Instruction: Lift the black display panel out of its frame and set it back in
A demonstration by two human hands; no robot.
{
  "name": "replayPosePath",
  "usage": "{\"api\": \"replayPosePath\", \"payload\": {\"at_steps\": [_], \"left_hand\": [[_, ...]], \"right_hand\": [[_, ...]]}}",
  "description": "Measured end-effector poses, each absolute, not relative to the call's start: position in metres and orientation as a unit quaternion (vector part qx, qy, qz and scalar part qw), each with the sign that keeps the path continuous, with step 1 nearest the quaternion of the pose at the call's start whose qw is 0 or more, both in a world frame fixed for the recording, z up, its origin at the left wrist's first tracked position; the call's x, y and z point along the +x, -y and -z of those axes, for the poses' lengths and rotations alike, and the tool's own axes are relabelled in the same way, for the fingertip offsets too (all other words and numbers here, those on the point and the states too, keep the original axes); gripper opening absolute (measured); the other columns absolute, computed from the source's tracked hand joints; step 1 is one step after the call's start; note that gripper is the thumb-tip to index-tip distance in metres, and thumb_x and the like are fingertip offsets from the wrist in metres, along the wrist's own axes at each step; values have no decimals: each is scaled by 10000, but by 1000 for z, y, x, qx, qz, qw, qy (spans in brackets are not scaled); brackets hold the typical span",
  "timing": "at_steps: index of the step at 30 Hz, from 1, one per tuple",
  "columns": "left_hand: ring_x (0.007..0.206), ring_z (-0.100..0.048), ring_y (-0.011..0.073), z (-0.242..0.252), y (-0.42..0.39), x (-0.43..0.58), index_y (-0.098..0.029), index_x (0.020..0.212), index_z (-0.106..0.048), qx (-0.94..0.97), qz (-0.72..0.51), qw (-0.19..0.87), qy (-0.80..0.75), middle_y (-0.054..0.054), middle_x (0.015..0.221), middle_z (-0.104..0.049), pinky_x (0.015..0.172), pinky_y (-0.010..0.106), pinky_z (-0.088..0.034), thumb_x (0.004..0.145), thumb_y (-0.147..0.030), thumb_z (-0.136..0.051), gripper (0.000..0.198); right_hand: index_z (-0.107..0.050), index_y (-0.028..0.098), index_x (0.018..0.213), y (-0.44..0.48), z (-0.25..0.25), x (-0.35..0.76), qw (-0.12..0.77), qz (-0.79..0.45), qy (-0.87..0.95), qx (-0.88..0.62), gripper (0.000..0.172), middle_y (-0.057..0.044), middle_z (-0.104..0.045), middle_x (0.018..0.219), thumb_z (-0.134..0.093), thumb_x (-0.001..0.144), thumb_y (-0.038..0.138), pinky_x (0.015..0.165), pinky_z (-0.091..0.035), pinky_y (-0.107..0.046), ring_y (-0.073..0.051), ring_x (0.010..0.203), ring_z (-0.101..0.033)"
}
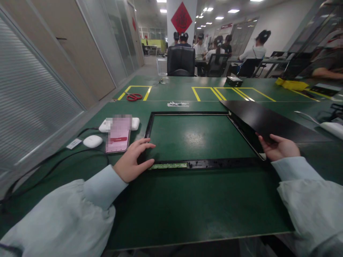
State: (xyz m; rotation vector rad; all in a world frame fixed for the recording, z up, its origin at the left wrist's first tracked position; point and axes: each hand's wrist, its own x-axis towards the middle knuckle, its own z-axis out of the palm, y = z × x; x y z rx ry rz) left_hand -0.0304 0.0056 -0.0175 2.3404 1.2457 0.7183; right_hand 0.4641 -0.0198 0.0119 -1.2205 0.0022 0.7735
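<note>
A thin black rectangular frame [214, 164], like a monitor bezel, lies flat on the green table. A narrow green circuit board [168, 166] sits in its near edge, toward the left. My left hand [135, 157] rests at the frame's left near corner, fingers spread and touching it. On the right, a flat black panel [268, 119] is tilted up, its left edge over the frame's right side. My right hand [281, 147] grips the panel's near edge, thumb above and fingers partly hidden under it.
Left of the frame are a phone [118, 137], a white mouse [92, 141] and black cables. Red-handled scissors [134, 97] and small white pieces [178, 104] lie farther back. A black box [234, 81] stands beyond the yellow tape. Several people sit in the background.
</note>
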Motion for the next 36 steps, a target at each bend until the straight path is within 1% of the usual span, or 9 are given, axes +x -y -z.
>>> {"api": "replayPosePath", "payload": {"at_steps": [7,12,15,19,22,27,30,33,36], "left_hand": [[1398,-481,341,18,-6,-31,-209,1277,-635,836,-252,197,-446,151,1483,-530,1175,539,-376,882,-547,-595,521],[1404,-470,346,18,-7,-31,-204,1284,-630,836,-249,199,-447,155,1490,-523,1176,551,-366,878,-539,-602,527],[1402,-471,347,18,-7,-32,-213,1287,-627,836,-248,203,-445,151,1494,-520,1174,558,-364,876,-508,-606,506],[1391,-479,349,18,-7,-32,-218,1292,-631,835,-252,206,-443,148,1493,-518,1170,564,-367,876,-465,-603,484],[1390,-477,350,18,-7,-31,-249,1281,-656,833,-254,212,-444,126,1499,-514,1167,565,-371,883,-462,-594,455],[1378,-488,348,18,-6,-30,-291,1152,-751,842,-260,201,-428,95,1495,-518,1172,552,-362,903,-481,-580,357],[1376,-488,345,17,-6,-30,-294,1111,-766,849,-259,194,-419,85,1488,-529,1183,554,-345,900,-467,-585,328],[1392,-473,343,17,-6,-30,-282,1137,-749,852,-251,191,-417,91,1477,-543,1185,562,-339,888,-443,-592,336],[1406,-460,351,16,-6,-30,-266,1164,-732,851,-249,191,-421,112,1457,-565,1183,573,-338,878,-455,-602,367]], "right_hand": [[-543,146,759,19,-11,464,753,-351,1,-557,261,-55,-659,888,-424,947,9,563,-623,-153,-140,796,-707],[-552,135,750,21,-13,459,734,-364,16,-573,270,-68,-653,878,-417,958,29,557,-618,-147,-137,803,-708],[-558,129,780,21,-15,458,722,-373,20,-582,250,-80,-647,886,-416,965,41,579,-619,-146,-137,813,-709],[-558,122,844,22,-16,458,706,-387,18,-594,215,-89,-643,884,-401,971,47,570,-610,-143,-126,759,-696],[-549,121,864,22,-16,458,697,-387,19,-604,199,-87,-632,864,-396,979,64,548,-597,-133,-114,707,-679],[-523,150,859,22,-18,455,689,-382,12,-616,201,-64,-614,839,-389,992,81,509,-577,-118,-99,668,-655],[-516,151,854,22,-20,453,686,-379,11,-621,205,-62,-600,824,-384,992,76,503,-569,-115,-96,659,-642],[-510,151,824,23,-22,451,683,-375,20,-626,223,-64,-594,820,-383,989,71,501,-567,-121,-100,661,-633],[-504,152,803,24,-22,451,684,-373,20,-627,231,-64,-587,820,-387,984,68,502,-564,-125,-103,669,-629]]}}
